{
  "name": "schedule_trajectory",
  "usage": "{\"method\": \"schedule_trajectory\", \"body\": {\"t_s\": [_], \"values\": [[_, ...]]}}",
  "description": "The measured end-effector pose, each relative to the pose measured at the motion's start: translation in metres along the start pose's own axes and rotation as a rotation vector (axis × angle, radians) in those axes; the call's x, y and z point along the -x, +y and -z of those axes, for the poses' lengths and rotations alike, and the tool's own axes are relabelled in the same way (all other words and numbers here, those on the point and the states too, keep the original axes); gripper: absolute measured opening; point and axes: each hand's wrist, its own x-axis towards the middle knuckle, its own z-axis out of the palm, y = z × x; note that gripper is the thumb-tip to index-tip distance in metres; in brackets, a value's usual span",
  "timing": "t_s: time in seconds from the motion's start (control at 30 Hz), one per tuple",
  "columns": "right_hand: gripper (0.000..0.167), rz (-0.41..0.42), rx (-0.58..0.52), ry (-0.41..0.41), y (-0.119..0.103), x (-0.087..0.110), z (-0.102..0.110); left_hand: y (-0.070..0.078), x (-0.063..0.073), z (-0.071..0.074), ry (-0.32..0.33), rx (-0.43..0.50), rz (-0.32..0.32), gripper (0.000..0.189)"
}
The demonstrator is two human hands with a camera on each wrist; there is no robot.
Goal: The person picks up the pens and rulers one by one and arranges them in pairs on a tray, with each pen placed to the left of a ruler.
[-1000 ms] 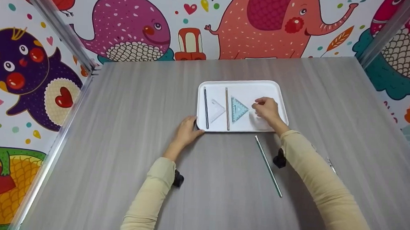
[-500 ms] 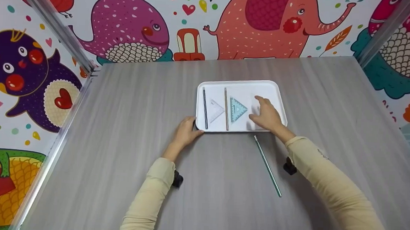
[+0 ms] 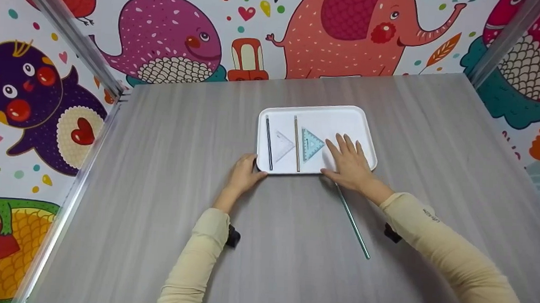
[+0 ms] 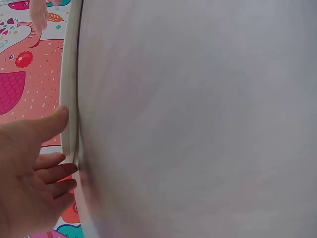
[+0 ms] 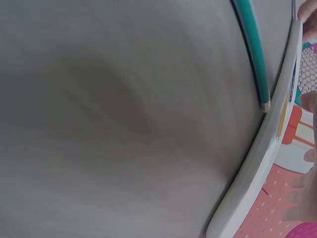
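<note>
A white tray [image 3: 347, 118] lies on the table. My left hand [image 3: 243, 172] rests at its near left corner, thumb along the front rim and relaxed fingers at the left side; the left wrist view shows the thumb tip on the rim. Over the tray's front right part, my right hand [image 3: 351, 167] is spread, its fingers pointing away and its thumb at the front rim. From left to right on the tray are a black pencil [image 3: 269, 143], a see-through set square [image 3: 284, 145], a gold-brown pencil [image 3: 297, 144] and a light-blue set square [image 3: 311, 144].
A green pencil [image 3: 354, 224] lies slantwise on the table in front of the tray, its far end close to the front rim and the right thumb. Behind the grey table [image 3: 183, 118] stand walls [image 3: 277, 30] printed with cartoon animals.
My right hand has gone from bunched fingers over the tray's right part to spread fingers, and has drawn back towards the front rim. My left hand stays at the corner.
</note>
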Motion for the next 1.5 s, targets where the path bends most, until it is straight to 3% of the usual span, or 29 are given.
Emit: {"method": "schedule_trajectory", "body": {"t_s": [0.27,0.63,0.9,1.5], "values": [[0.076,0.065,0.024,0.025,-0.001,0.021,-0.002,-0.001,0.001,0.000,0.003,0.003,0.012,0.043],[0.079,0.075,-0.056,-0.032,-0.001,0.061,-0.006,0.002,0.001,0.000,-0.026,0.013,0.045,0.045],[0.080,0.101,-0.064,-0.006,-0.001,0.081,-0.010,0.003,0.001,-0.001,-0.027,0.002,0.050,0.047],[0.084,0.031,-0.196,0.028,-0.024,0.128,-0.012,0.002,0.003,0.000,-0.009,-0.012,0.015,0.049]]}}
